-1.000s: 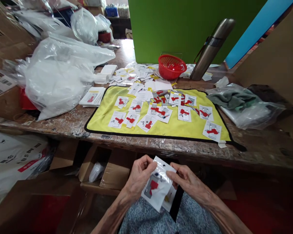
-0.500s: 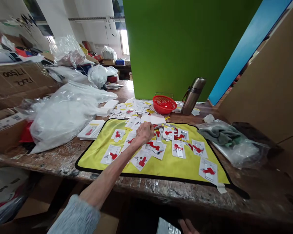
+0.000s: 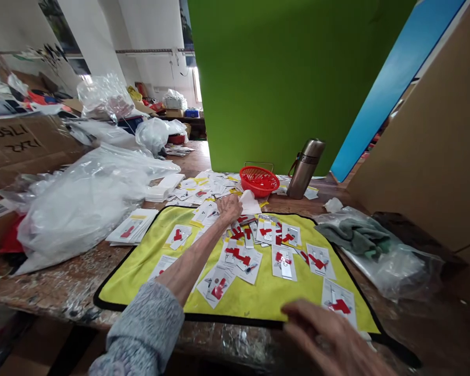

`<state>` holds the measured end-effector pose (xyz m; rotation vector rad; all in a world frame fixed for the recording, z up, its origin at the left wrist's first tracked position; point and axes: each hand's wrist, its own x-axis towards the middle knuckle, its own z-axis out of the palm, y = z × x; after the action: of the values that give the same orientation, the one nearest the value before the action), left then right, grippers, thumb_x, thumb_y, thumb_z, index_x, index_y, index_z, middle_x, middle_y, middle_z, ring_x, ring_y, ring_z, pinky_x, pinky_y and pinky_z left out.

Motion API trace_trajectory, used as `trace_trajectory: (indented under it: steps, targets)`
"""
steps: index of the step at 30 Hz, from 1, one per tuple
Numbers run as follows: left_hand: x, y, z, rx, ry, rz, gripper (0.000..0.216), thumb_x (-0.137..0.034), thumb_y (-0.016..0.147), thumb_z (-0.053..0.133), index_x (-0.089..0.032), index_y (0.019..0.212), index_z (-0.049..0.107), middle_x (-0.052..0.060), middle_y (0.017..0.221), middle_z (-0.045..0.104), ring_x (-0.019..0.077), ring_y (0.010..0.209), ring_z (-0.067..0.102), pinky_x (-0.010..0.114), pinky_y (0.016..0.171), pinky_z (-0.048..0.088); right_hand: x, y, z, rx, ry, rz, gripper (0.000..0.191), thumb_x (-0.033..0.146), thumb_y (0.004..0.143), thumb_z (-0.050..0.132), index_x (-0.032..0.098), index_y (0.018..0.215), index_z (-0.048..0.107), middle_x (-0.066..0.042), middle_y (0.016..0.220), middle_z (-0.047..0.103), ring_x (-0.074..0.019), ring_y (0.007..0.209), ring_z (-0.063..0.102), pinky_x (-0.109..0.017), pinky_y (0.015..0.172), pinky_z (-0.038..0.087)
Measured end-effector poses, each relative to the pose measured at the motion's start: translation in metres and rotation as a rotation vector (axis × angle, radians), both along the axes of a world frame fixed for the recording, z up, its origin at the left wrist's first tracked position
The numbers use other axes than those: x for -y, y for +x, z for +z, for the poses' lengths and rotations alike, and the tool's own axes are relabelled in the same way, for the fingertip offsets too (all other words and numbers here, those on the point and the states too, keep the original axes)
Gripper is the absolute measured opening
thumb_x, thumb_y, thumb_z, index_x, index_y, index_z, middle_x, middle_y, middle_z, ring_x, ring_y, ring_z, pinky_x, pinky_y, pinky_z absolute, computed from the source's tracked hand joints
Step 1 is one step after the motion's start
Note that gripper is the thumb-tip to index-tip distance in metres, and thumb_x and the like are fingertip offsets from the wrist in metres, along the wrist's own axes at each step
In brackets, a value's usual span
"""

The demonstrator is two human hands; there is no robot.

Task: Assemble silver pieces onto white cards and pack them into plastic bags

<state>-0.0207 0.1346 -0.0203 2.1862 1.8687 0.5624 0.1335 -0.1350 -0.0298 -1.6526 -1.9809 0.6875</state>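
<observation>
My left hand (image 3: 230,207) reaches to the back of the yellow mat (image 3: 266,300), its fingers closed on the edge of a white paper (image 3: 249,203) that bends upward. Close by lies a heap of small red and silver pieces (image 3: 247,233). Printed cards (image 3: 217,284) with red pieces on them are spread over the mat. Over the front right of the mat is my right hand (image 3: 332,334), blurred, with thumb and fingers apart and nothing visible in them. A card with a red piece (image 3: 339,303) lies just beyond it.
A red basket (image 3: 259,181) and a steel flask (image 3: 306,168) stand behind the mat, before a green panel (image 3: 297,78). Left are a card stack (image 3: 132,227) and a large plastic bag (image 3: 82,198). A grey-green cloth (image 3: 352,230) lies on plastic at right.
My right hand has risen from below the table edge to over the mat; the silvery thing beside it is out of view. The white paper by my left hand now bends up. The view has shifted.
</observation>
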Motion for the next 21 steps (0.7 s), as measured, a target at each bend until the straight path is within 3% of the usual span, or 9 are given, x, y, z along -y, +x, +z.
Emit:
trace_trajectory:
  steps: [3,5,7,9,11,13,15,17,21]
  targets:
    - [0.020,-0.004,0.016,0.017,0.080,-0.054,0.018,-0.028,0.088,0.048,-0.019,0.095,0.062,0.008,0.102,0.062,0.0235,0.103,0.054,0.038,0.091,0.038,-0.068,-0.002,0.026,-0.113,0.194,-0.164,0.024,0.041,0.086,0.049,0.021,0.091,0.062,-0.005,0.081,0.067,-0.0185,0.070,0.061,-0.032,0.069,0.049]
    - [0.041,-0.007,0.026,0.026,0.164,-0.141,0.015,-0.029,0.088,0.050,-0.021,0.091,0.062,0.006,0.100,0.061,0.0216,0.101,0.053,0.036,0.089,0.037,-0.110,-0.005,0.036,-0.299,0.274,-0.313,0.036,0.044,0.079,0.056,0.018,0.104,0.057,-0.008,0.096,0.064,-0.0199,0.079,0.061,-0.033,0.071,0.048]
    - [0.065,-0.013,0.033,0.060,0.260,-0.243,0.009,-0.026,0.086,0.055,-0.021,0.085,0.062,0.006,0.096,0.060,0.0216,0.098,0.052,0.036,0.088,0.038,-0.140,-0.009,0.040,-0.553,0.237,-0.388,0.046,0.047,0.069,0.065,0.017,0.102,0.055,-0.008,0.095,0.062,-0.0191,0.077,0.059,-0.030,0.064,0.046]
    - [0.089,-0.020,0.036,0.203,0.314,-0.205,0.006,-0.025,0.080,0.062,-0.020,0.082,0.061,0.006,0.094,0.060,0.0230,0.097,0.052,0.038,0.088,0.038,-0.152,-0.015,0.040,-0.696,0.184,-0.370,0.038,0.048,0.066,0.067,0.017,0.085,0.057,-0.002,0.075,0.060,-0.0153,0.064,0.054,-0.027,0.057,0.042]
    - [0.111,-0.028,0.034,0.506,0.208,-0.029,0.018,-0.035,0.077,0.066,-0.018,0.081,0.060,0.006,0.089,0.060,0.0230,0.092,0.054,0.037,0.083,0.041,-0.144,-0.026,0.037,-0.806,0.171,-0.330,0.033,0.048,0.067,0.067,0.018,0.076,0.056,0.002,0.062,0.055,-0.0120,0.057,0.048,-0.025,0.055,0.039]
    - [0.133,-0.034,0.028,0.904,-0.090,0.110,0.035,-0.050,0.076,0.064,-0.016,0.081,0.058,0.006,0.082,0.060,0.0209,0.082,0.057,0.033,0.073,0.044,-0.120,-0.042,0.031,-0.927,0.185,-0.328,0.031,0.046,0.069,0.068,0.018,0.077,0.057,0.004,0.058,0.054,-0.0105,0.055,0.046,-0.023,0.055,0.038]
    - [0.154,-0.039,0.021,1.292,-0.401,0.098,0.045,-0.057,0.072,0.064,-0.015,0.087,0.058,0.006,0.082,0.063,0.0187,0.077,0.060,0.029,0.067,0.045,-0.088,-0.059,0.022,-1.017,0.167,-0.362,0.030,0.046,0.071,0.069,0.019,0.077,0.058,0.005,0.057,0.053,-0.0098,0.055,0.045,-0.023,0.055,0.038]
    - [0.172,-0.044,0.017,1.566,-0.527,0.019,0.049,-0.052,0.066,0.071,-0.016,0.097,0.058,0.006,0.088,0.066,0.0177,0.077,0.062,0.027,0.065,0.046,-0.057,-0.072,0.012,-1.034,0.075,-0.385,0.031,0.048,0.074,0.066,0.019,0.076,0.057,0.004,0.057,0.053,-0.0097,0.055,0.046,-0.022,0.055,0.039]
    - [0.200,-0.064,0.017,1.500,-0.682,-0.164,0.048,-0.042,0.065,0.075,-0.016,0.103,0.062,0.006,0.088,0.069,0.0160,0.071,0.062,0.025,0.063,0.047,-0.024,-0.069,0.002,-0.893,-0.075,-0.343,0.046,0.051,0.072,0.068,0.020,0.104,0.056,-0.003,0.091,0.062,-0.0120,0.067,0.055,-0.024,0.058,0.046]
